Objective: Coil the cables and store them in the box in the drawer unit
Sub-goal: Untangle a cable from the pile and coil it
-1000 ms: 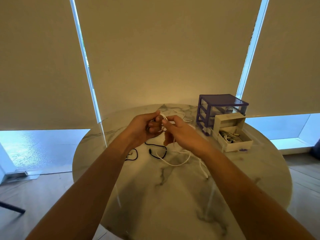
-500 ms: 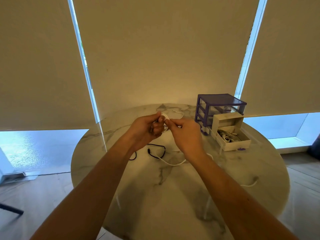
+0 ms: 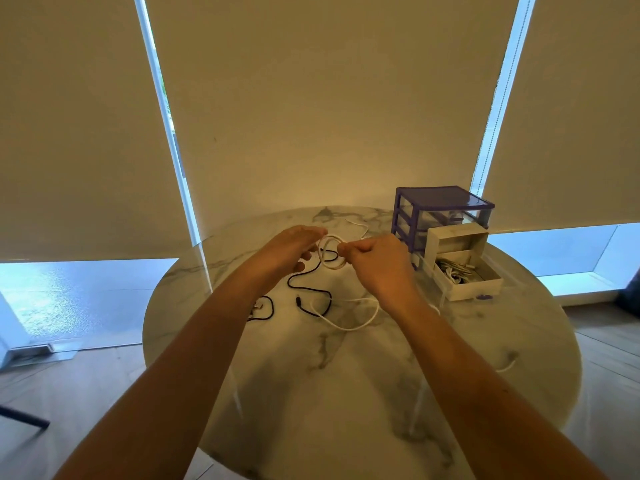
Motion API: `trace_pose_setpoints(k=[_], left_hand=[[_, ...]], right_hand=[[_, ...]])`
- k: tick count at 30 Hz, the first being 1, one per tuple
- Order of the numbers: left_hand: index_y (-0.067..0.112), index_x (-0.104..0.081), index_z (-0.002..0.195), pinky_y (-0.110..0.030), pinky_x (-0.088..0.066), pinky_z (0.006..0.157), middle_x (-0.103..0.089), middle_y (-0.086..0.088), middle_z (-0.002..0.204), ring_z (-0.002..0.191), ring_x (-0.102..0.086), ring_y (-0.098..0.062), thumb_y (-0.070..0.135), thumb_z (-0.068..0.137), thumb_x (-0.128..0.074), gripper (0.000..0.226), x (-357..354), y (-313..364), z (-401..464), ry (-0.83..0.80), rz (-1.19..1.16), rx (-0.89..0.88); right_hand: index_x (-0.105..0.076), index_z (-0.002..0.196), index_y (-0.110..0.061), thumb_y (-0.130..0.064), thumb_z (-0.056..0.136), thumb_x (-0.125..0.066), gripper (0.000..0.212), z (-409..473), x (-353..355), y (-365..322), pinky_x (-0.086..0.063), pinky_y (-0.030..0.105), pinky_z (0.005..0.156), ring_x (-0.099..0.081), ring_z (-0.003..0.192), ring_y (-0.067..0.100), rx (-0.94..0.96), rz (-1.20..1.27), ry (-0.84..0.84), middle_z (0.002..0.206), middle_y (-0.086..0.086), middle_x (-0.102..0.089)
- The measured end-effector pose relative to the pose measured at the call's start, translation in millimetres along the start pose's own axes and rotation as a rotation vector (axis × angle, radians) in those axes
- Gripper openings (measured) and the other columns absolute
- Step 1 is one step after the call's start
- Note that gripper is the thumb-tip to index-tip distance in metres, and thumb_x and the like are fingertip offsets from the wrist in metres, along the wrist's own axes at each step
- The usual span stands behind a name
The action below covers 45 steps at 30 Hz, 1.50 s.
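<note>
1. The round marble table (image 3: 346, 393) fills the lower middle of the view; its near rim at 6 o'clock is cut off by the frame edge and partly covered by both forearms.
2. The purple drawer unit (image 3: 440, 213) stands at 2 o'clock on the table. What its clear drawers hold is too blurred to tell.
3. The white box (image 3: 464, 268), lid tipped up behind it, sits just in front of the unit, touching or nearly so. It holds a tangle of pale cables that cannot be counted.
4. The left hand (image 3: 294, 251) hangs above the table at 12 o'clock, fingers loosely spread and only slightly bent. Whether its fingertips touch the coil cannot be told.
5. The right hand (image 3: 377, 261) has its fingers curled, thumb and forefinger pinching the right side of the coil.
6. The white cable (image 3: 330, 252) forms small loops between the two hands. Its loose tail runs under the right wrist, curves across the table at 5 o'clock, and is partly hidden by the arm.
7. The black cable (image 3: 308, 289) lies snaking on the table below the hands; its left end slips behind the left forearm.
</note>
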<state>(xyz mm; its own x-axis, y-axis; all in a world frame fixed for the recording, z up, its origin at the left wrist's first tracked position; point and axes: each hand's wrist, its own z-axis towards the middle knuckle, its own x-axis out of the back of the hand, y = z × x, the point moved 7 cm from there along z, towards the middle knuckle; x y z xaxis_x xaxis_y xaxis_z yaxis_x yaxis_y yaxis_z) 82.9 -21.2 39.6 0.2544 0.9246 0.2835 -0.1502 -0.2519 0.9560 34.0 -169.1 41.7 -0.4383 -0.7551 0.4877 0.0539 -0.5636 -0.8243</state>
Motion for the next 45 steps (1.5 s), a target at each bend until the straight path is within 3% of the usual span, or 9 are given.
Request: trace_pose_setpoints(k=[7, 11, 14, 17, 20, 26, 34, 40, 45], left_hand=[[0.012, -0.068, 0.115, -0.016, -0.054, 0.074, -0.07, 0.0, 0.092, 0.079, -0.065, -0.006, 0.022, 0.096, -0.057, 0.024, 10, 16, -7, 0.035, -0.045, -0.083], [0.017, -0.071, 0.111, -0.028, -0.051, 0.084, -0.073, 0.001, 0.097, 0.084, -0.067, -0.011, 0.028, 0.097, -0.055, 0.025, 20, 24, -3, 0.239, 0.463, -0.225], [0.016, -0.073, 0.108, -0.034, -0.052, 0.088, -0.073, -0.004, 0.101, 0.089, -0.068, -0.018, 0.024, 0.096, -0.057, 0.021, 22, 25, -1, 0.297, 0.59, -0.21], [0.012, -0.075, 0.098, -0.025, -0.053, 0.075, -0.073, -0.004, 0.082, 0.068, -0.066, -0.01, 0.024, 0.092, -0.064, 0.018, 18, 22, -1, 0.173, 0.492, -0.147], [0.005, -0.073, 0.102, -0.018, -0.057, 0.067, -0.073, -0.011, 0.087, 0.062, -0.068, -0.007, 0.017, 0.087, -0.068, 0.019, 13, 15, -7, 0.044, 0.199, -0.053], [-0.004, -0.068, 0.095, -0.018, -0.057, 0.056, -0.067, -0.013, 0.081, 0.056, -0.068, -0.012, 0.005, 0.089, -0.063, 0.011, 5, -3, -14, 0.044, -0.183, 0.211], [0.017, -0.07, 0.085, -0.023, -0.047, 0.073, -0.07, -0.003, 0.088, 0.079, -0.064, -0.012, 0.016, 0.09, -0.065, 0.007, 17, -5, -2, 0.153, 0.168, 0.107], [0.02, -0.075, 0.092, -0.018, -0.044, 0.072, -0.068, -0.001, 0.085, 0.082, -0.057, -0.01, 0.025, 0.082, -0.074, 0.012, 12, -3, -9, 0.076, -0.016, 0.098], [0.022, -0.074, 0.097, -0.014, -0.043, 0.066, -0.069, 0.009, 0.074, 0.073, -0.059, 0.001, 0.027, 0.081, -0.073, 0.017, 3, 1, -11, 0.061, -0.072, 0.05]], right_hand=[[-0.077, 0.091, -0.024, -0.039, 0.09, -0.061, 0.022, 2, 8, -1, -0.053, 0.03, 0.065, -0.068, 0.068, 0.02, -0.014, -0.093, 0.032, 0.079, 0.0, -0.073], [-0.076, 0.097, -0.025, -0.041, 0.091, -0.06, 0.024, 3, 8, -2, -0.046, 0.025, 0.058, -0.063, 0.068, 0.015, 0.011, -0.158, 0.036, 0.082, -0.002, -0.073], [-0.076, 0.097, -0.025, -0.041, 0.093, -0.057, 0.025, 1, 6, -5, -0.035, 0.02, 0.049, -0.052, 0.06, 0.01, 0.041, -0.243, 0.043, 0.084, -0.001, -0.072], [-0.076, 0.095, -0.025, -0.042, 0.094, -0.054, 0.028, 1, 7, -4, -0.038, 0.023, 0.05, -0.056, 0.063, 0.015, 0.052, -0.346, 0.061, 0.081, 0.001, -0.071], [-0.075, 0.096, -0.025, -0.042, 0.095, -0.053, 0.028, 2, 7, -1, -0.047, 0.028, 0.061, -0.063, 0.075, 0.02, 0.064, -0.414, 0.083, 0.085, 0.003, -0.071], [-0.074, 0.099, -0.026, -0.044, 0.097, -0.047, 0.032, -1, 1, -6, -0.029, 0.025, 0.052, -0.056, 0.072, 0.018, 0.134, -0.598, 0.109, 0.087, 0.001, -0.069], [-0.072, 0.102, -0.016, -0.039, 0.096, -0.048, 0.034, -2, -17, -7, -0.045, 0.03, 0.063, -0.06, 0.084, 0.021, 0.235, -0.692, 0.031, 0.094, 0.004, -0.065], [-0.076, 0.095, -0.021, -0.042, 0.094, -0.053, 0.031, 2, -13, 4, -0.038, 0.025, 0.056, -0.061, 0.069, 0.018, 0.107, -0.484, -0.003, 0.076, 0.003, -0.068], [-0.077, 0.089, -0.023, -0.038, 0.09, -0.062, 0.022, 0, -17, 7, -0.047, 0.03, 0.056, -0.062, 0.063, 0.018, 0.076, -0.226, -0.05, 0.069, 0.004, -0.069]])
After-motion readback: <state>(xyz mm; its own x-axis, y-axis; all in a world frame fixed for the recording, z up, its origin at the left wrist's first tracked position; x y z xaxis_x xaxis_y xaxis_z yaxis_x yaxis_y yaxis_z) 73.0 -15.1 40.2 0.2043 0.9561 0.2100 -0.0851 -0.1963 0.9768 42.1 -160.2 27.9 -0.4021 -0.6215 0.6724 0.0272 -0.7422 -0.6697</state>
